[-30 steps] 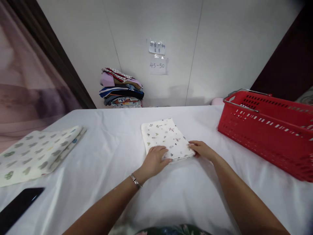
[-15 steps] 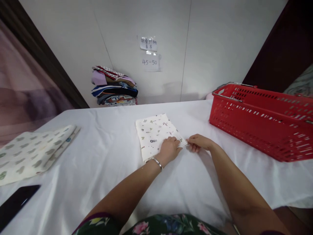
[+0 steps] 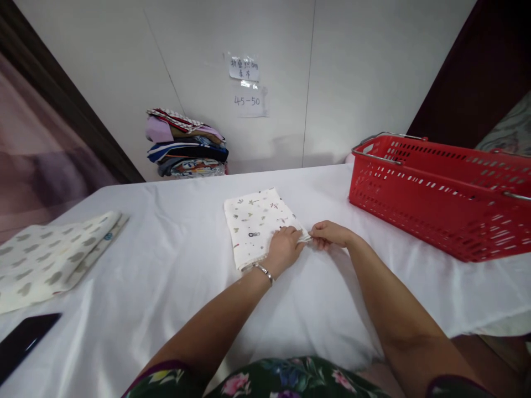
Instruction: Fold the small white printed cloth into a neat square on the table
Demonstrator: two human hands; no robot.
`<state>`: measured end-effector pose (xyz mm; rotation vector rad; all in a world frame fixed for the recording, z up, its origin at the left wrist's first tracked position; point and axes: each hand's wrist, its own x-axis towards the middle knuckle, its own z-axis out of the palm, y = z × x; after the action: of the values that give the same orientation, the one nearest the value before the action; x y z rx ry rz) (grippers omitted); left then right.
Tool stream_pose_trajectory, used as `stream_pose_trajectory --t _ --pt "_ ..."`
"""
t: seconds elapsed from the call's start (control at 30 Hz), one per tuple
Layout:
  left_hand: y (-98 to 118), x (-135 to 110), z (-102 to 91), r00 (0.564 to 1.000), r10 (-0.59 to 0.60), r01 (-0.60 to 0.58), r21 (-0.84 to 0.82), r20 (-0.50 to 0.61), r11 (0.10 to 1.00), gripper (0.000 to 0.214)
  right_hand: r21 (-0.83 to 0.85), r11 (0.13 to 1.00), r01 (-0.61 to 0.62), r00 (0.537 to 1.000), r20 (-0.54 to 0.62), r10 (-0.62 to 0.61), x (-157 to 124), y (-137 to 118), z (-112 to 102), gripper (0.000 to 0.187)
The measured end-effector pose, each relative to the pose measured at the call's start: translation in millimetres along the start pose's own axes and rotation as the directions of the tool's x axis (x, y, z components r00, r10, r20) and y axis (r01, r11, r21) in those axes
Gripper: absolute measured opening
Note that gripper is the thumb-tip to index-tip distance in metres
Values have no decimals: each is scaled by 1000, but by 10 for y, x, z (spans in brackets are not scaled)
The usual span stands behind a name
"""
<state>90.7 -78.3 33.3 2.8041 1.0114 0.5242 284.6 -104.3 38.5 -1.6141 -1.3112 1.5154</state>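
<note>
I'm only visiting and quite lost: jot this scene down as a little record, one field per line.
Left hand: on the folded cloth, near its right corner
Right hand: fingertips pinching that corner
Surface: white-covered table
Left side: second folded cloth; nearer, a dark flat device
Right side: red basket with metal handles
Background: fabric stack, left of two paper notes on the wall
Lower note reads: 45-50

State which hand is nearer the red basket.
Right. The right hand pinches the folded cloth, left of the red basket; the left hand, on the cloth, is farther left.
</note>
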Motion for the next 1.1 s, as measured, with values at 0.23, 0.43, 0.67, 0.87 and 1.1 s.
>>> stream_pose_trajectory --t 0.23,0.43,0.67,0.87,1.1 --pt "7 91 61 995 -101 102 -50 16 994 28 -8 1000 2 1000 -2 -2 -18 -27 10 20" --pt "4 106 58 991 -133 133 -57 9 989 28 13 999 -41 999 32 41 -4 8 -24 25" --pt "13 84 88 996 -87 87 0 -12 996 29 45 998 -38 998 51 36 18 21 -23 20" --pt "26 90 103 996 -84 85 51 -14 995 29 36 999 -35 999 35 34 35 20 -11 12" --pt "68 57 101 998 -68 68 64 -8 996 21 75 997 29 1000 -6 -29 101 64 -2 9"
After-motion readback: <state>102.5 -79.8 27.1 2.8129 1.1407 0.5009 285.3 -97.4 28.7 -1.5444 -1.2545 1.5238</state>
